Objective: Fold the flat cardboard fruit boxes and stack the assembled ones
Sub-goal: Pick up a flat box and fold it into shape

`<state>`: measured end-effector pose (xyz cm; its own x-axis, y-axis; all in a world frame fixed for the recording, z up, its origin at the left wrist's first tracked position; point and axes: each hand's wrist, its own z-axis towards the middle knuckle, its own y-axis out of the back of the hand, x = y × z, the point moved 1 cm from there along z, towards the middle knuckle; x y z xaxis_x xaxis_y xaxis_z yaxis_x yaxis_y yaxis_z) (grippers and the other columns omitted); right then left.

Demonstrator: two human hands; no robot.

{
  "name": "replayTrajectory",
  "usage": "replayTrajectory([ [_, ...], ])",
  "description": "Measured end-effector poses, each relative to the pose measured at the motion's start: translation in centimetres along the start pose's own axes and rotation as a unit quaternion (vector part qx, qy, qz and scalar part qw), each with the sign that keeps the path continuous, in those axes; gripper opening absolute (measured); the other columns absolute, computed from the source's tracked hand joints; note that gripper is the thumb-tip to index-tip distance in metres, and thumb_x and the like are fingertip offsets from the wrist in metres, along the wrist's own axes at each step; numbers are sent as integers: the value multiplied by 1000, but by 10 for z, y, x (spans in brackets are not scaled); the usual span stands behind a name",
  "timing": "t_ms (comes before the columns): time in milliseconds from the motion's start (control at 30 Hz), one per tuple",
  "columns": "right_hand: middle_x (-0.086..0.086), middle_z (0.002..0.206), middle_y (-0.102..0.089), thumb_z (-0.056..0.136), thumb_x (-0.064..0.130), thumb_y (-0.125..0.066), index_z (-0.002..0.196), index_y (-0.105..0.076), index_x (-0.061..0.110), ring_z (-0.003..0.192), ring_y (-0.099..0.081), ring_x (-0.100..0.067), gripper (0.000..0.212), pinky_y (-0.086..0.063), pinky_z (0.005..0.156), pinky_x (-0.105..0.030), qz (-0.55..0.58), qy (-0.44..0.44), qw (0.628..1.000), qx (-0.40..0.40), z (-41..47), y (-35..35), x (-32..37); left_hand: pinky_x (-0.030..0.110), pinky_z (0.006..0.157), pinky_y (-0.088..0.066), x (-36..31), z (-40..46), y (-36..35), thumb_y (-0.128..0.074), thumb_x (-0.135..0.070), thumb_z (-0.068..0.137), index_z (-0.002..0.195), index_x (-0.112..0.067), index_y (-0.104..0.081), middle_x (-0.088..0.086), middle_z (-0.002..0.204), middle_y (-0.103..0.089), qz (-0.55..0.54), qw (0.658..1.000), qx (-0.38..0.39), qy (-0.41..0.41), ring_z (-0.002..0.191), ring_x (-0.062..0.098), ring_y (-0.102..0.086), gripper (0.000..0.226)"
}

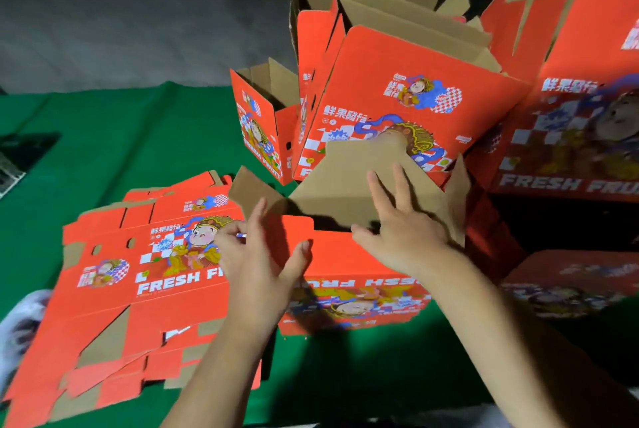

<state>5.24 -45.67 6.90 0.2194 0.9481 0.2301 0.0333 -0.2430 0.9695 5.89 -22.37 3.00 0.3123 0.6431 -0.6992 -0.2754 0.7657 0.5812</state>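
Green-covered table (114,151), dark backdrop. Box (352,275) in work sits centre, near edge, red printed side toward the person, brown flaps up. Left hand (256,265): grip spread, thumb against the red front flap, fingers behind it. Right hand (401,227): fingers spread, flat on the big brown flap (349,185). Flat blanks (138,289) piled just left; assembled boxes (397,92) behind and right. Judgement: corrugated card, light, stiff, bends only at scores; take hold near creases, push flaps by their middles.
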Motion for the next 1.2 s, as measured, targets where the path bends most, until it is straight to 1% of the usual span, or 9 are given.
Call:
replayTrajectory([
  [133, 13, 153, 51, 92, 73, -33, 151, 26, 53, 117, -64, -28, 86, -42, 83, -40, 1, -3, 1000, -12, -1, -10, -1, 18, 89, -34, 3, 12, 12, -62, -19, 88, 152, -4, -36, -10, 110, -45, -8, 995, -73, -73, 97, 12, -47, 70],
  [333, 20, 154, 49, 85, 83, -39, 150, 21, 59, 135, -47, -36, 92, -40, 105, -51, 17, 10, 998, -63, -9, -13, -4, 43, 78, -38, -4, 13, 13, -57, -5, 85, 150, -11, -48, -5, 105, -49, 42, 989, 23, -137, 91, 20, -44, 65],
  [533, -16, 142, -55, 97, 64, -43, 149, -43, 26, 132, -55, -39, 64, -50, 100, -49, 70, -60, 950, -297, -27, -4, -28, 36, 112, -30, -14, 39, 26, -41, -53, 88, 125, -34, -63, -16, 148, -49, 94, 948, 250, -175, 129, 20, -42, 48],
  [633, -18, 112, -65, 103, 44, -51, 132, -62, 6, 125, -59, -39, 49, -50, 87, -41, 134, -100, 963, -212, -33, -15, -46, 44, 104, -37, -17, 55, 14, -23, -66, 96, 150, -43, -44, -9, 133, -53, 208, 932, 244, -170, 109, 27, -44, 62],
  [767, -17, 141, -61, 88, -4, -65, 134, -63, 0, 129, -58, -37, 46, -46, 110, -49, 149, 43, 944, -290, -38, -20, -49, 45, 100, -39, -25, 62, -16, -29, -65, 101, 163, -42, -5, 9, 125, -44, 288, 920, 235, -121, 109, 33, -44, 70],
  [933, -18, 119, -69, 96, 31, -58, 104, -78, 3, 112, -61, -40, 35, -48, 100, -45, 84, 48, 957, -273, -38, -18, -56, 41, 106, -31, -20, 56, -24, -31, -73, 97, 162, -34, -22, 7, 134, -41, 150, 972, 154, -91, 117, 29, -40, 76],
  [1033, -21, 86, -63, 98, 45, -30, 83, -65, 4, 88, -63, -42, 56, -48, 84, -49, 136, 24, 964, -227, -27, 5, -52, 40, 107, -31, -16, 56, -20, -30, -73, 95, 107, -35, -65, -13, 123, -57, -16, 989, 145, -32, 119, 21, -42, 53],
  [1100, -22, 101, -60, 87, 71, -27, 100, -60, 11, 103, -59, -38, 70, -40, 92, -42, 256, -66, 943, -204, -17, 11, -51, 43, 98, -41, -14, 55, -20, -58, -65, 92, 82, -25, -61, -15, 97, -64, -29, 987, 154, -39, 104, 17, -55, 41],
  [1200, -10, 144, -35, 76, 79, -59, 152, -32, 29, 135, -41, -26, 95, -35, 113, -37, 235, -82, 961, -122, -16, -2, -53, 47, 99, -44, -14, 54, -22, -82, -47, 82, 112, -21, -61, -1, 117, -61, -13, 979, 203, -22, 112, 27, -58, 45],
])
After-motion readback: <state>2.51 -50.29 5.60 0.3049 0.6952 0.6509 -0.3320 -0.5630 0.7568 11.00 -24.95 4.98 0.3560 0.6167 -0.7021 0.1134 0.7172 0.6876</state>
